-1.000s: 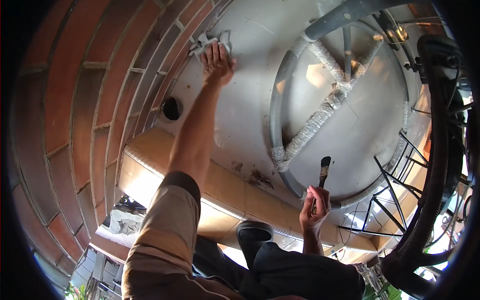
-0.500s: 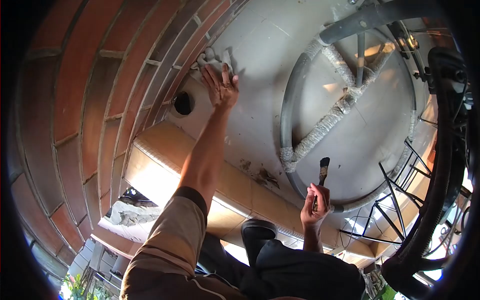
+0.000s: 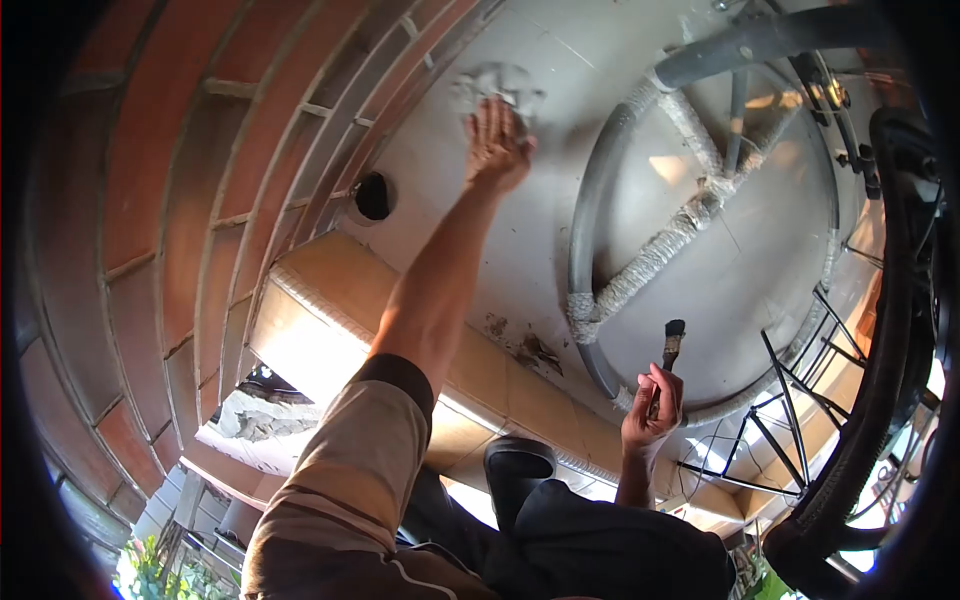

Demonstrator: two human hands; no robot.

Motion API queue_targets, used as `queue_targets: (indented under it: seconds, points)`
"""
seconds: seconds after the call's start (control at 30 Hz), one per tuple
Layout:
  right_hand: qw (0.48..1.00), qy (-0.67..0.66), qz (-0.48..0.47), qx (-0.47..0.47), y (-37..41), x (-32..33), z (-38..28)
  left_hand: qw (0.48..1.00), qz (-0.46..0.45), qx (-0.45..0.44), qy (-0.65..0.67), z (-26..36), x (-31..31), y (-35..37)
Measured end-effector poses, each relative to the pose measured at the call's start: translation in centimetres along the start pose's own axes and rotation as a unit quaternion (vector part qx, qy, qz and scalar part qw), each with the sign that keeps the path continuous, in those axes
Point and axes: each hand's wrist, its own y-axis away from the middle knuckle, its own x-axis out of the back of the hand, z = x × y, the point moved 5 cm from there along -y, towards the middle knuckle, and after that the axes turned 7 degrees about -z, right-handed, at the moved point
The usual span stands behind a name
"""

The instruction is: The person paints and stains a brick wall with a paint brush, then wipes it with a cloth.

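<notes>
My left hand reaches up the pale wall, palm pressed to a whitish rag. Past the fingertips the rag bunches out, smeared by motion; the part under the palm is hidden. Lower right, my right hand is closed around the handle of a paintbrush, its dark bristles pointing up. This brush stands just in front of the lower part of a grey ring with rope-wrapped bars. The brush is apart from the left hand and the rag.
A brick wall rises on the left, with a dark round hole near its corner. A tiled ledge runs below the pale wall. Black metal rods and a dark curved frame crowd the right side.
My left hand has slid the rag up and to the right across the wall, away from the brick corner. The right hand with the paintbrush has shifted slightly right in view.
</notes>
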Motion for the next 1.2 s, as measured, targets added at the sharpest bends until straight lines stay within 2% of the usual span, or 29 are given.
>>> queue_targets:
  seconds: [0.1,0.17,0.2,0.27,0.33,0.43,0.5,0.57,0.67,0.7,0.8,0.83,0.93,1.03,1.13,1.2]
  points:
    - [1.0,-0.006,-0.012,0.025,-0.1,-0.5,-1.0,0.995,0.096,0.019,0.0,-1.8,-1.5,1.2]
    - [0.998,-0.001,-0.022,0.056,0.3,-0.8,-1.3,0.982,0.149,0.117,0.006,-4.2,-0.8,2.7]
    - [0.999,-0.01,-0.031,0.041,0.7,-0.4,-1.2,0.971,0.167,0.172,0.011,-4.7,-1.1,5.0]
    - [0.999,-0.036,-0.026,0.021,0.4,-1.0,-1.2,0.955,0.221,0.197,-0.028,-2.3,-1.6,9.3]
    - [0.999,-0.032,-0.031,0.026,0.4,-1.0,-1.6,0.973,0.168,0.159,-0.001,1.0,-2.9,12.9]
    - [0.998,-0.032,-0.048,0.037,0.0,-0.8,-1.6,0.979,0.139,0.15,-0.025,2.3,-3.1,14.3]
    - [0.999,-0.028,-0.032,0.03,-0.1,-0.3,-1.5,0.966,0.183,0.181,-0.011,-1.1,-2.2,10.2]
    - [1.0,-0.028,-0.014,0.006,0.0,0.2,-0.9,0.966,0.193,0.162,-0.055,-4.5,0.3,5.8]
    - [1.0,-0.004,-0.002,-0.006,0.0,0.9,-0.5,0.963,0.19,0.19,-0.031,-5.3,0.6,5.1]
    - [1.0,-0.016,0.002,-0.007,-0.4,0.6,-0.5,0.953,0.216,0.212,-0.003,-5.0,-1.1,6.3]
    - [0.999,-0.03,-0.012,0.001,-0.6,-0.2,-1.0,0.95,0.086,0.299,-0.039,-2.7,-2.9,10.7]
    - [0.999,-0.035,-0.013,0.002,-0.4,-0.4,-1.0,0.954,0.098,0.283,-0.011,-2.9,-2.8,10.8]
    - [1.0,-0.015,-0.025,-0.006,-0.1,-0.4,-0.7,0.946,0.084,0.312,-0.016,-4.4,-1.7,7.2]
    - [1.0,-0.01,-0.011,-0.016,-0.2,0.3,0.0,0.962,0.05,0.268,0.007,-5.4,0.6,1.6]
    - [0.999,-0.037,0.013,-0.023,-1.0,0.0,-0.3,0.977,0.036,0.19,-0.088,-3.8,1.4,-0.4]
    - [0.999,-0.025,0.004,-0.023,-1.3,-0.3,-0.7,0.993,0.029,0.075,-0.087,-1.6,0.6,0.6]
